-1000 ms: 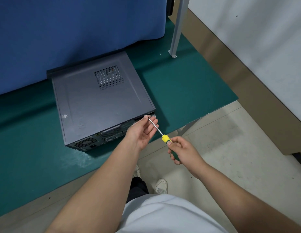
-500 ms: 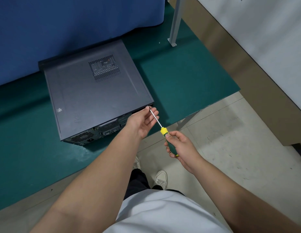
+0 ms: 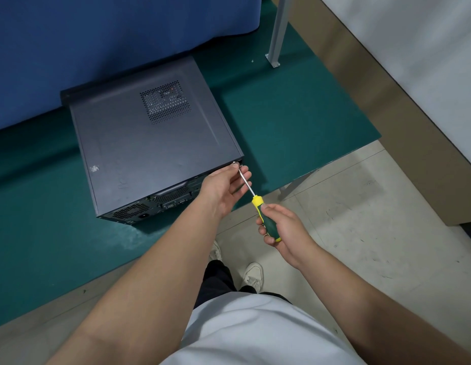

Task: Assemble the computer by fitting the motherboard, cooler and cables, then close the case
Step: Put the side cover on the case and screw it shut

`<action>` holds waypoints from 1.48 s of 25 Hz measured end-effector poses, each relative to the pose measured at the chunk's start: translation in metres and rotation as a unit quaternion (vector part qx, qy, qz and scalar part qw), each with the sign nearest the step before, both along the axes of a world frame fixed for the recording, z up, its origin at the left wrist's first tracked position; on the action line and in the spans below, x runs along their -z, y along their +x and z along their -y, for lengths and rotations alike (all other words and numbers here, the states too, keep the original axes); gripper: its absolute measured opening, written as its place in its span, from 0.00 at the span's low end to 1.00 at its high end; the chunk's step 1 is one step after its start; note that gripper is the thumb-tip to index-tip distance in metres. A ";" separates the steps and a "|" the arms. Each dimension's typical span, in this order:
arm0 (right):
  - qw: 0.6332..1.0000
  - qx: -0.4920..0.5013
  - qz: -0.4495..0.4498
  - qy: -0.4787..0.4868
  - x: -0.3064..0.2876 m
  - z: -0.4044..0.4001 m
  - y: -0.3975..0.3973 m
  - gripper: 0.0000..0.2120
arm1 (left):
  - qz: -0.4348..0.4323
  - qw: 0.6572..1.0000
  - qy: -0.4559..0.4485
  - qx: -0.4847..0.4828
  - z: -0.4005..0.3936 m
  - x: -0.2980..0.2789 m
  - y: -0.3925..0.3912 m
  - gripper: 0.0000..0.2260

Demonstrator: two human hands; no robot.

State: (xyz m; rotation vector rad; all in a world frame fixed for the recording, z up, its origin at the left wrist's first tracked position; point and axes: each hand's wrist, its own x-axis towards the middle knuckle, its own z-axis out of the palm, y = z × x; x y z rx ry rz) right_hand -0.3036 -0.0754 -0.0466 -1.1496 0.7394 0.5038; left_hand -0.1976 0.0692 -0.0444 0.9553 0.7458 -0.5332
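Dark grey metal computer case (image 3: 150,146) lies flat on its side on the green work mat (image 3: 294,122), side panel already on, perforated vent grille (image 3: 165,101) facing up. Rear I/O end points toward the person, near the mat's front edge.

R hand (image 3: 283,226) is wrapped round the green/yellow handle of a screwdriver (image 3: 258,204); the thin metal shaft runs up-left to the case's rear right corner, tip at a small silver screw (image 3: 234,163) just under the panel edge. L hand (image 3: 223,188) sits at that same corner, thumb and forefinger at the screw, other fingers loosely curved beside the shaft w/ the shaft resting across them. Can't tell how far in the screw sits, too small.

Behind the case: blue fabric partition (image 3: 110,43). Grey metal post (image 3: 277,30) w/ foot plate stands on the mat at back right. White shirt, dark trousers, 2 white shoes (image 3: 252,275) below over pale floor.
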 end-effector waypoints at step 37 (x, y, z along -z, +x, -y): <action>0.995 -0.009 -0.078 0.067 -0.007 -0.008 0.003 0.15 | 0.029 0.991 0.067 0.116 0.011 -0.006 -0.023 0.03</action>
